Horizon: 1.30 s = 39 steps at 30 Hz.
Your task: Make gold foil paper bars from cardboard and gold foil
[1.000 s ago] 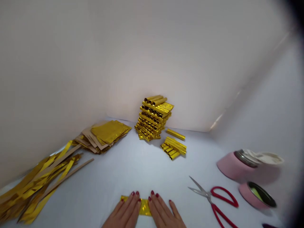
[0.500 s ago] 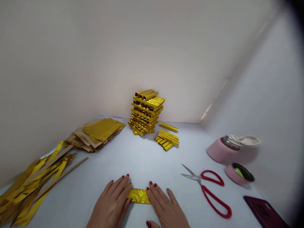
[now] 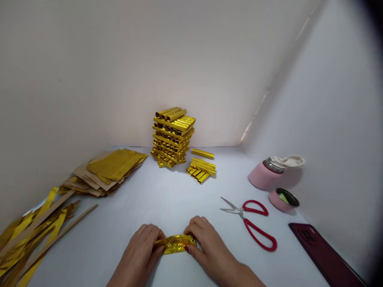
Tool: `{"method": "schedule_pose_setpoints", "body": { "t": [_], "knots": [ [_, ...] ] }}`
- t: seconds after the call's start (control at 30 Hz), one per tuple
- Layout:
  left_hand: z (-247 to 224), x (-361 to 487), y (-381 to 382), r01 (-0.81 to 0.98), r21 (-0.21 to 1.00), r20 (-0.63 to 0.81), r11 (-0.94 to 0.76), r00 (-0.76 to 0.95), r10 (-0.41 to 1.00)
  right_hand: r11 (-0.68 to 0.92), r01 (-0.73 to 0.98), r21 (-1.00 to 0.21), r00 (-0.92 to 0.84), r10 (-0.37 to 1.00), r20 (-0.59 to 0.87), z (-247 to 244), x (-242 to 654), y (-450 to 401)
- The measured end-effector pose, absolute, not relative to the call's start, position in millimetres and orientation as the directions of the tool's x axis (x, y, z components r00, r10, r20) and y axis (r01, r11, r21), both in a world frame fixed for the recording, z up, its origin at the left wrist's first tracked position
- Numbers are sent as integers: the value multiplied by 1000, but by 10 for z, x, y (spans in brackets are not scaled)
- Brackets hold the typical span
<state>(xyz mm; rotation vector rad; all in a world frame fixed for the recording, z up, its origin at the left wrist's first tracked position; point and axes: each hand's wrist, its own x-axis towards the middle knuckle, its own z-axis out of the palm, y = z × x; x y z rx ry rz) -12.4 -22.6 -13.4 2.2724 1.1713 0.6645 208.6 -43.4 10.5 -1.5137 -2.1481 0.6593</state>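
Note:
A shiny gold paper strip [image 3: 176, 244] lies crosswise low in the head view, its ends gripped by both hands just at the tabletop. My left hand [image 3: 140, 248] pinches the left end, thumb on the near side and fingers curled over the far side. At the other end my right hand [image 3: 206, 243] holds it the same way, with bent fingers and the thumb in front. The strip looks bent up along its length between them. Red-handled scissors [image 3: 241, 212] lie spread to the right of my right hand.
A tall stack of gold paper tubes [image 3: 172, 137] stands at the back, beside a smaller pile [image 3: 201, 169]. Gold sheets [image 3: 115, 165] and loose cut strips [image 3: 38, 235] lie left. A pink flask [image 3: 265, 175], pink cup [image 3: 283, 200] and dark red phone [image 3: 320, 249] are right.
Both hands have gone from lying flat on the gold strip to pinching its ends with curled fingers. The strip, flat before, is now bent. The view has turned slightly right.

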Motion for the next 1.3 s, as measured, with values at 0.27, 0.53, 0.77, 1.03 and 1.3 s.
{"method": "schedule_pose_setpoints", "body": {
  "t": [0.27, 0.53, 0.77, 1.03, 1.3],
  "knots": [
    [-119, -178, -169, 440, 588, 451, -679, 518, 727, 574, 691, -438, -416, 812, 408, 69, 2100, -314],
    [-83, -240, -234, 543, 442, 315, -714, 652, 690, 655, 707, -265, -504, 731, 460, -81, 2080, -392],
    [-154, -230, -373, 613, 171, 425, -771, 660, 620, 611, 737, -290, -499, 781, 375, -52, 1972, -455],
    [-270, -455, -424, 635, -40, 363, -771, 728, 581, 660, 723, -205, -670, 742, 30, -286, 1961, -478],
    [-196, -633, -491, 698, 30, 314, -715, 672, 670, 610, 776, -162, -609, 791, 61, -192, 2172, -501]
  ]
}}
